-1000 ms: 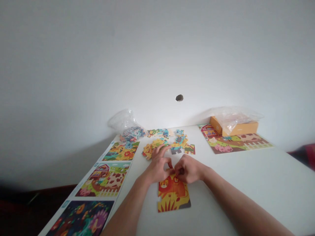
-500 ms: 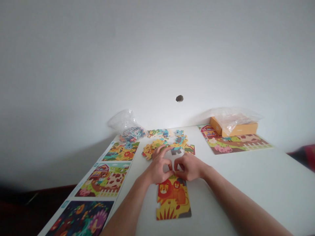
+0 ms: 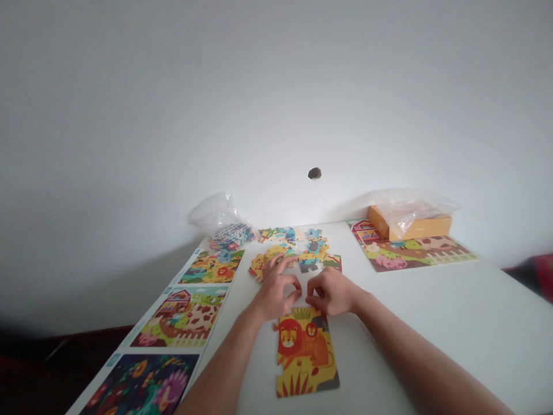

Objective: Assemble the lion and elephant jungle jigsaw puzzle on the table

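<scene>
A partly joined lion puzzle (image 3: 306, 357) lies flat on the white table (image 3: 432, 311) just in front of me. My left hand (image 3: 276, 291) and my right hand (image 3: 332, 291) meet at its far edge. Both have curled fingers pinching that edge, the thumbs close together. The left index finger reaches toward the pile of loose puzzle pieces (image 3: 298, 253) just beyond. Whether a single small piece sits between the fingertips is hidden.
Three picture cards (image 3: 181, 317) line the table's left edge. A clear bag of pieces (image 3: 222, 225) lies at the back left. At the back right, a farm picture sheet (image 3: 410, 251) carries an orange box (image 3: 410, 225) under a plastic bag. The wall has a small dark hole (image 3: 314, 173).
The lion puzzle has slid toward me and more of it shows below my hands. Both hands have shifted slightly away from me while staying together at its far edge.
</scene>
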`<action>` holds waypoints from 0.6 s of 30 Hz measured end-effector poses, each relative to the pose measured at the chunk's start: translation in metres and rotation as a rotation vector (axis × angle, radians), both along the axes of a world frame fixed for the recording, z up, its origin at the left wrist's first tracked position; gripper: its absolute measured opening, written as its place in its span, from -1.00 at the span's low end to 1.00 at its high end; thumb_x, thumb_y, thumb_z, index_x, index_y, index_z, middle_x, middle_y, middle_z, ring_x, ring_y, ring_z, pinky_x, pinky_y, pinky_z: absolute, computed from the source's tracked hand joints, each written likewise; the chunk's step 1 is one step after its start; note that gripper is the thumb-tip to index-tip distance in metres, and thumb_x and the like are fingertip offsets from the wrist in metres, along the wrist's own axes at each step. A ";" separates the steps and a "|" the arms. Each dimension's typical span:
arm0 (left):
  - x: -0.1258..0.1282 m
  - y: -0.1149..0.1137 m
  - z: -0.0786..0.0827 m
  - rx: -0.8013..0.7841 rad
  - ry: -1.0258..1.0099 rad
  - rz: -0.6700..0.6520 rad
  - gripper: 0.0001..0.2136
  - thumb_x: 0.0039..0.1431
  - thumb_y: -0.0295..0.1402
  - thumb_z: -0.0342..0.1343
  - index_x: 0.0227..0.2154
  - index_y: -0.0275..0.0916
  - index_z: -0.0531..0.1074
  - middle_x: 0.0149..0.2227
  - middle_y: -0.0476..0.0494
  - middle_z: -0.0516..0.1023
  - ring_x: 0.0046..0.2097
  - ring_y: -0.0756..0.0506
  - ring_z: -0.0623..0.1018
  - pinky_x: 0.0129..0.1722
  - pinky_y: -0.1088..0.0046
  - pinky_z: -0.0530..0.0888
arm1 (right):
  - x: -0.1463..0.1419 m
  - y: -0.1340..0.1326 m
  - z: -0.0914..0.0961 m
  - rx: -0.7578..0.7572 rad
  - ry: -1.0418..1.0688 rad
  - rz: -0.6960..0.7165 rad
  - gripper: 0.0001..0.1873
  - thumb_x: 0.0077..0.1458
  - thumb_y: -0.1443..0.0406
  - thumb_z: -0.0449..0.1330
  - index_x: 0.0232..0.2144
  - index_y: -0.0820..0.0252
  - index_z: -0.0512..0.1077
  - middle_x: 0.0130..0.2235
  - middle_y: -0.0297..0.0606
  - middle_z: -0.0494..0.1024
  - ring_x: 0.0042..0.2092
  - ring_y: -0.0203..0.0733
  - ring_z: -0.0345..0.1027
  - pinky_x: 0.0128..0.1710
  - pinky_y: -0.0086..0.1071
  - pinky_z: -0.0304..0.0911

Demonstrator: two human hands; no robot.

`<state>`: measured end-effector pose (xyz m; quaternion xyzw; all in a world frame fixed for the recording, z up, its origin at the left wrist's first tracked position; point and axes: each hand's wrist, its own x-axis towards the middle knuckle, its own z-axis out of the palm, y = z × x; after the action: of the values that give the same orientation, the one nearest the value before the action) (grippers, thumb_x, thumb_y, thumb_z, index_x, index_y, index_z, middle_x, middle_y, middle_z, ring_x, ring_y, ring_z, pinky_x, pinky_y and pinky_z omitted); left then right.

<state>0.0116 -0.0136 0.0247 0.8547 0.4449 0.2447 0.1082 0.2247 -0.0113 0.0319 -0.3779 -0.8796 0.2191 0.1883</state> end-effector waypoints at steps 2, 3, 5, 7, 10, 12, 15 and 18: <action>0.000 0.004 -0.005 0.054 -0.013 0.076 -0.90 0.03 -0.40 0.19 -0.45 -0.08 0.60 0.21 -0.01 0.36 0.29 -0.33 0.16 0.28 -0.05 0.13 | 0.002 0.005 0.000 0.072 0.003 -0.225 -0.81 0.14 0.24 0.16 -0.39 0.17 0.55 -0.56 -0.34 0.50 -0.50 -0.30 0.32 -0.42 -0.46 0.10; -0.001 0.007 -0.008 0.081 -0.008 0.120 -0.90 0.04 -0.39 0.19 -0.43 -0.07 0.60 0.19 -0.02 0.38 0.28 -0.33 0.18 0.27 -0.06 0.13 | 0.003 0.008 0.000 0.096 -0.004 -0.356 -0.77 0.18 0.22 0.12 -0.36 0.17 0.55 -0.52 -0.31 0.52 -0.46 -0.28 0.35 -0.39 -0.44 0.12; -0.003 0.011 -0.015 0.123 0.021 0.272 -0.87 0.05 -0.36 0.18 -0.35 -0.04 0.60 0.16 -0.06 0.40 0.26 -0.35 0.19 0.25 -0.14 0.10 | 0.007 0.014 -0.002 0.122 -0.043 -0.598 -0.73 0.23 0.20 0.07 -0.27 0.15 0.55 -0.40 -0.22 0.57 -0.34 -0.20 0.40 -0.28 -0.39 0.16; -0.006 0.016 -0.021 0.122 0.063 0.484 -0.78 0.09 -0.26 0.18 -0.18 0.02 0.57 0.19 -0.15 0.37 0.26 -0.40 0.18 0.20 -0.27 0.06 | 0.011 0.020 -0.008 0.153 -0.115 -0.768 -0.68 0.23 0.14 0.09 -0.09 0.12 0.53 -0.15 -0.09 0.56 -0.10 -0.05 0.40 -0.08 -0.26 0.17; -0.009 0.022 -0.031 0.023 0.132 0.658 -0.53 0.15 -0.03 0.11 0.12 0.03 0.40 0.27 -0.32 0.26 0.27 -0.48 0.16 0.11 -0.39 0.09 | 0.011 0.028 -0.022 0.081 -0.254 -0.886 -0.31 0.17 -0.09 0.10 0.25 0.04 0.27 0.25 0.08 0.26 0.27 0.25 0.05 0.16 0.05 -0.02; -0.007 0.025 -0.035 -0.024 0.187 0.627 -0.41 0.18 0.06 0.03 0.24 -0.01 0.26 0.32 -0.41 0.18 0.31 -0.51 0.12 0.12 -0.38 0.09 | 0.008 0.032 -0.033 -0.032 -0.327 -0.854 -0.19 0.21 -0.18 -0.04 0.34 0.09 0.11 0.37 0.12 0.03 0.38 0.31 -0.23 0.24 0.17 -0.24; -0.001 0.029 -0.039 -0.020 0.258 0.581 -0.36 0.25 0.07 -0.07 0.32 -0.08 0.13 0.36 -0.46 0.09 0.35 -0.51 0.07 0.18 -0.33 0.04 | 0.003 0.038 -0.042 -0.046 -0.371 -0.796 -0.18 0.27 -0.18 -0.21 0.39 0.16 -0.03 0.42 0.12 -0.13 0.42 0.27 -0.38 0.27 0.20 -0.41; 0.005 0.031 -0.039 0.003 0.282 0.564 -0.39 0.29 0.02 -0.12 0.33 -0.11 0.11 0.37 -0.47 0.08 0.35 -0.50 0.08 0.20 -0.29 0.03 | 0.001 0.042 -0.043 -0.008 -0.377 -0.797 -0.17 0.28 -0.17 -0.23 0.39 0.19 -0.03 0.42 0.13 -0.13 0.42 0.29 -0.37 0.29 0.19 -0.41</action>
<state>0.0167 0.0174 -0.0146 0.7232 0.6748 0.1446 -0.0280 0.2261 0.0307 -0.0113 -0.7216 -0.6834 0.0599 0.0932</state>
